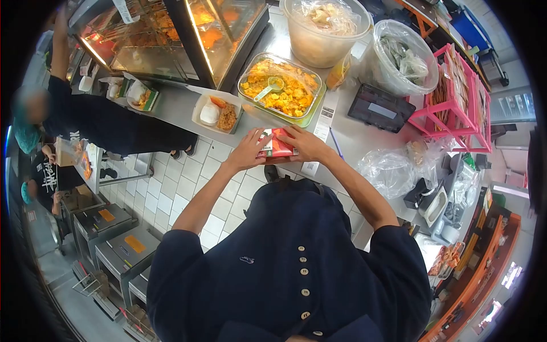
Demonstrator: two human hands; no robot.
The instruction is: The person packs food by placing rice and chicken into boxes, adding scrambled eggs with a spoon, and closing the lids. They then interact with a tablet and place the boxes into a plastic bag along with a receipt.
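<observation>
Against the counter's front edge, a red and white printed food box [279,146] sits between my two hands. My left hand [248,149] grips its left side, with the fingers over the top. My right hand [308,145] closes on its right side and upper edge. Just beyond them is an open paper food box [217,114] with white rice and browned food in it. Behind the red box, a metal tray [241,91] of yellow food pieces holds a pale scoop [265,91].
A lit glass display case [206,43] stands at the back left, near a co-worker [108,117] in dark clothes. Large tubs [319,48], a black case [380,108], a pink rack [456,117] and plastic bags [387,171] crowd the right. A printed paper strip [325,121] and a blue pen [336,142] lie beside the tray.
</observation>
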